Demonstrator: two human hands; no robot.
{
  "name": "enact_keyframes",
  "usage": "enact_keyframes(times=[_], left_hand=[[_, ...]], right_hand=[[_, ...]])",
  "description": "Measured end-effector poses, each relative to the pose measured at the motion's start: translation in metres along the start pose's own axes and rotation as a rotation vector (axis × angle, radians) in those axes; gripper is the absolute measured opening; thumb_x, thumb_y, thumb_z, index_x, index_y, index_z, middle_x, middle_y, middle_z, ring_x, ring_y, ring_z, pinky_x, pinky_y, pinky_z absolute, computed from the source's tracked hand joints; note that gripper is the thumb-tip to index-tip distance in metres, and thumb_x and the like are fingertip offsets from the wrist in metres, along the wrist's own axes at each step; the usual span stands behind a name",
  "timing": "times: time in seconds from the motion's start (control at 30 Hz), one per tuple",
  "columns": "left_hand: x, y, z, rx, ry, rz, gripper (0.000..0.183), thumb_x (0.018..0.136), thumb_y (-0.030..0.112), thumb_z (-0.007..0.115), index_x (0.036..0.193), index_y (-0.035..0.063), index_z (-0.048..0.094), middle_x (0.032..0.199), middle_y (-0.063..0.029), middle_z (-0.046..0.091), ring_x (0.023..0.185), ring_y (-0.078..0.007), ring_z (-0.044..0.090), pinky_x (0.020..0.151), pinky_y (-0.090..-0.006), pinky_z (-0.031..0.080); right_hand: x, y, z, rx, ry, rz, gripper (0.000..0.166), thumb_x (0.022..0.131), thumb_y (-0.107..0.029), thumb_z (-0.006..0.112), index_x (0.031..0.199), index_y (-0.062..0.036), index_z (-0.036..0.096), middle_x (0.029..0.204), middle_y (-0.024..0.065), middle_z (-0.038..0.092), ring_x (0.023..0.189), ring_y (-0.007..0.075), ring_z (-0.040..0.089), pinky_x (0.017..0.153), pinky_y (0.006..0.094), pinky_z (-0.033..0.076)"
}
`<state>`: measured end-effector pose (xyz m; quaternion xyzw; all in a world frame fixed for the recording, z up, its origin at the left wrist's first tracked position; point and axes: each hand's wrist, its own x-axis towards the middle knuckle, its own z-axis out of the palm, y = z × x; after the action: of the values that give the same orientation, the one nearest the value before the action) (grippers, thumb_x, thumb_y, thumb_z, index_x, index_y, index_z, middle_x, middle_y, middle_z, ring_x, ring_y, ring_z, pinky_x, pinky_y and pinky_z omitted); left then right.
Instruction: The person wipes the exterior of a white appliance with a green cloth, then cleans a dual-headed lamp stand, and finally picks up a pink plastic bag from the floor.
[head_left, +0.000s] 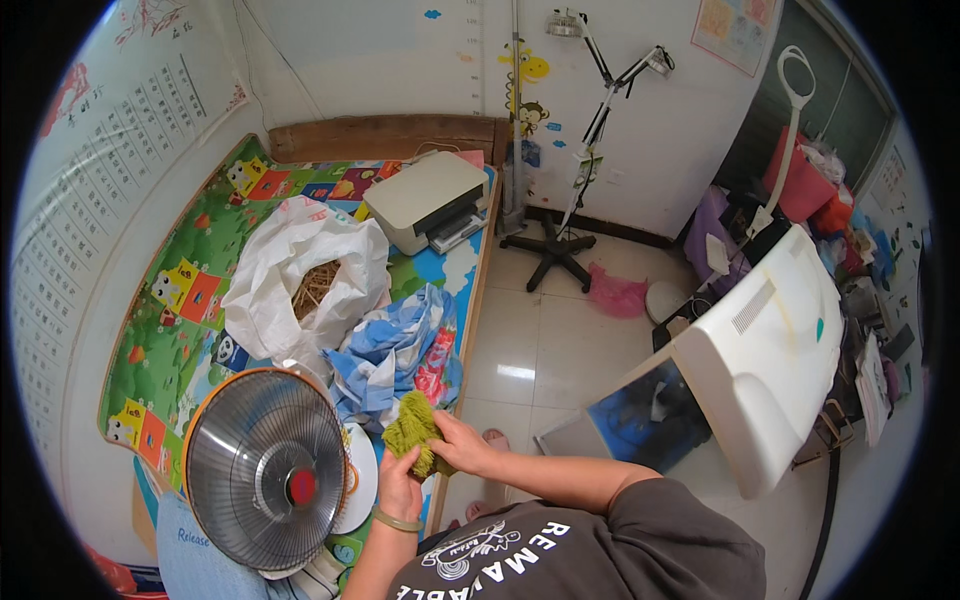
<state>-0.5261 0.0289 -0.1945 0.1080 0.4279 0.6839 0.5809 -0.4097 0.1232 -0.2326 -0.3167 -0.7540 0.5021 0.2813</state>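
Note:
A fuzzy green cloth (412, 426) is bunched up between both of my hands, low in the middle of the view. My left hand (401, 480), with a bangle on its wrist, grips the cloth's lower left side. My right hand (459, 442) pinches it from the right. Just left of my hands stands a round dish-shaped electric heater (262, 469) with a wire guard, its white round base (361, 480) partly hidden. Beyond the cloth lies a crumpled blue and white checked fabric (390, 349). Behind that, an open white plastic sack (262, 292) holds dry straw-like stalks (315, 289).
A printer (427, 199) sits at the far end of the patterned mat (180, 360) on the bed. A wheeled lamp stand (553, 251) and a pink plastic bag (616, 291) are on the floor. At right stands a large white hooded appliance (772, 345). A light blue towel (199, 555) hangs at lower left.

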Motion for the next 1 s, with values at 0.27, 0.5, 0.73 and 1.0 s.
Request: enact_keyframes(times=[0.27, 0.5, 0.73, 1.0], left_hand=[[0.089, 0.043, 0.021, 0.071, 0.17, 0.078, 0.048, 0.087, 0.0, 0.05, 0.135, 0.0034, 0.042, 0.127, -0.0103, 0.055, 0.114, -0.0246, 0.057, 0.092, -0.0381, 0.049], [0.143, 0.068, 0.033, 0.07, 0.272, 0.13, 0.052, 0.086, 0.001, 0.047, 0.137, 0.0067, 0.04, 0.129, -0.0113, 0.054, 0.114, -0.0269, 0.058, 0.087, -0.0417, 0.053], [0.187, 0.06, 0.021, 0.081, 0.194, 0.017, 0.05, 0.082, -0.001, 0.049, 0.132, 0.0028, 0.045, 0.122, -0.013, 0.059, 0.106, -0.0283, 0.062, 0.084, -0.0398, 0.055], [0.226, 0.069, 0.05, 0.088, -0.012, -0.009, 0.053, 0.079, -0.005, 0.049, 0.131, -0.002, 0.045, 0.124, -0.0138, 0.057, 0.112, -0.0272, 0.058, 0.094, -0.0384, 0.049]], right_hand=[[0.127, 0.022, -0.003, 0.097, -0.102, -0.001, 0.043, 0.079, -0.014, 0.054, 0.119, -0.0001, 0.048, 0.111, 0.0222, 0.054, 0.103, 0.0404, 0.055, 0.088, 0.0429, 0.045], [0.2, 0.02, -0.021, 0.161, -0.173, -0.078, 0.037, 0.078, -0.014, 0.056, 0.11, 0.0003, 0.048, 0.106, 0.0215, 0.053, 0.1, 0.0407, 0.056, 0.085, 0.044, 0.046], [0.209, 0.049, -0.041, 0.097, -0.132, 0.008, 0.04, 0.079, -0.014, 0.059, 0.115, 0.0001, 0.047, 0.106, 0.0208, 0.052, 0.1, 0.0394, 0.055, 0.086, 0.0426, 0.045], [0.22, 0.048, -0.077, 0.038, 0.006, -0.009, 0.037, 0.081, -0.015, 0.062, 0.109, 0.0015, 0.046, 0.101, 0.0216, 0.052, 0.096, 0.0382, 0.055, 0.083, 0.0414, 0.045]])
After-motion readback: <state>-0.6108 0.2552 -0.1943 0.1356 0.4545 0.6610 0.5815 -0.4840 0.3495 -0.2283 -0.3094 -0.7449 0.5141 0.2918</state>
